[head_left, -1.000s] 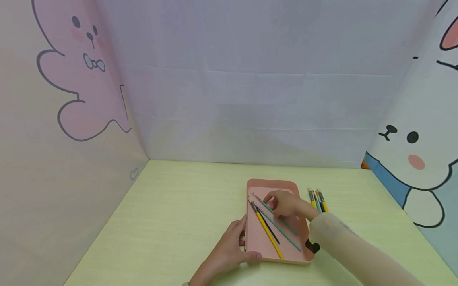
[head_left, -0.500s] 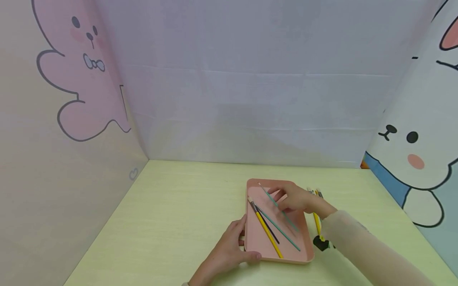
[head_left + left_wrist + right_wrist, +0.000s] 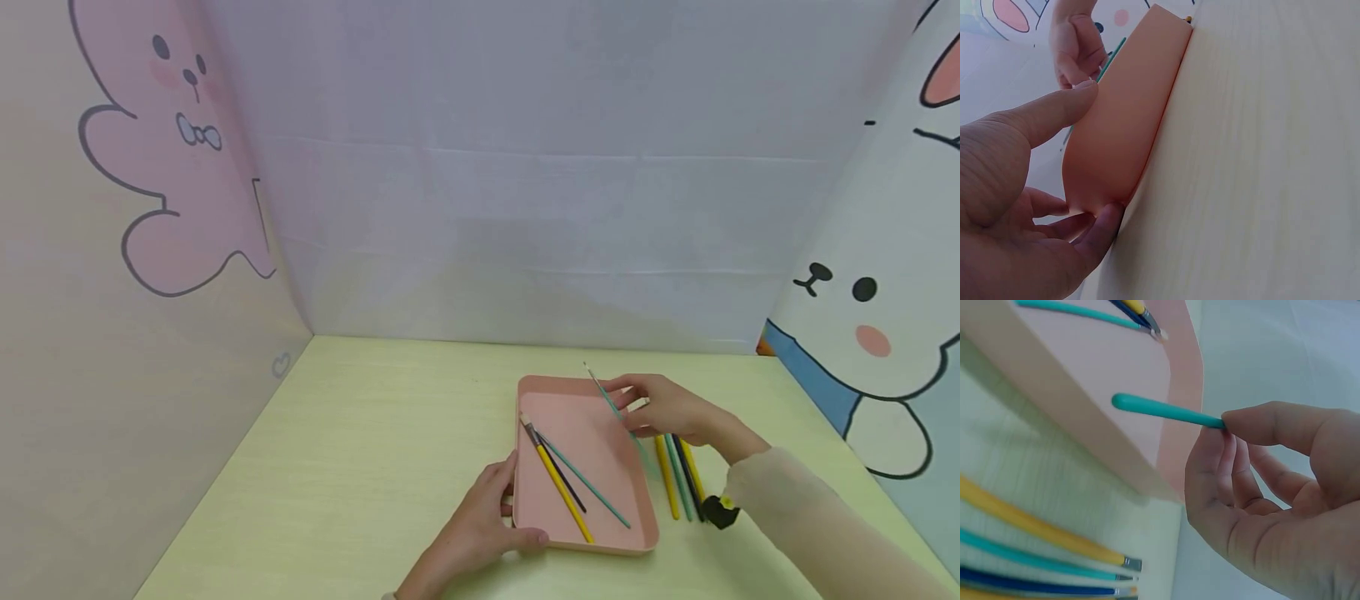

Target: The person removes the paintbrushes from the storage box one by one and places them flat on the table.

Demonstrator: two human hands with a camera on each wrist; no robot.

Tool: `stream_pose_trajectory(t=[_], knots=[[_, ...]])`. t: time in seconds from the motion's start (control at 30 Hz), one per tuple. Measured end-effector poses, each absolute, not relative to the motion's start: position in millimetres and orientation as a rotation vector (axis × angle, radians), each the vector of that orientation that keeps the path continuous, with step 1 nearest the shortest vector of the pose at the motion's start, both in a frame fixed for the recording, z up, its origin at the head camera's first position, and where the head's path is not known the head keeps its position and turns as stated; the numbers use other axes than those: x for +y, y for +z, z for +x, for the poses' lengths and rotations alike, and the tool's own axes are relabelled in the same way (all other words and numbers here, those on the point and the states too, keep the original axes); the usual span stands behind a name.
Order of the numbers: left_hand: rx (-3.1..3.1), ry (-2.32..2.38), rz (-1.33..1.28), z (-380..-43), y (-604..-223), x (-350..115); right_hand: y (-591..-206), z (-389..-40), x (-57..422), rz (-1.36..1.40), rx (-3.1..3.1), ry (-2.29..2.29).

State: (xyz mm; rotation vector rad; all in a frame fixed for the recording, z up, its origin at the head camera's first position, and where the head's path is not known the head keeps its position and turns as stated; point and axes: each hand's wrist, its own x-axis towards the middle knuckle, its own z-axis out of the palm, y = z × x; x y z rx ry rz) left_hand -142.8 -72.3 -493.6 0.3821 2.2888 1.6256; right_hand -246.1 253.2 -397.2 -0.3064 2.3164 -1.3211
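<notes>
My right hand pinches a thin teal paintbrush between thumb and fingertips, over the right edge of a shallow pink tray. The brush slants with its bristles up and away; in the right wrist view its rounded handle end points over the tray. My left hand grips the tray's near left corner, thumb at the near rim and fingers against the left side. Inside the tray lie a yellow paintbrush, a dark blue one and another teal one, side by side at a slant.
Right of the tray, several paintbrushes lie roughly parallel on the pale table, among them a yellow one and a dark blue one. Cloth walls with cartoon animals border the table. A black object overlaps the right sleeve.
My right hand has lifted the teal brush out from among those in the tray and carried it rightward to the tray's right edge. The left hand and tray have stayed put.
</notes>
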Motion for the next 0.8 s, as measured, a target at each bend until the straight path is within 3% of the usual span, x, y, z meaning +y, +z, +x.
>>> stream_pose_trajectory(t=[0.8], knots=[[2.288, 1.631, 0.4, -141, -494, -72, -415, -234, 346, -0.036, 2.454, -1.324]])
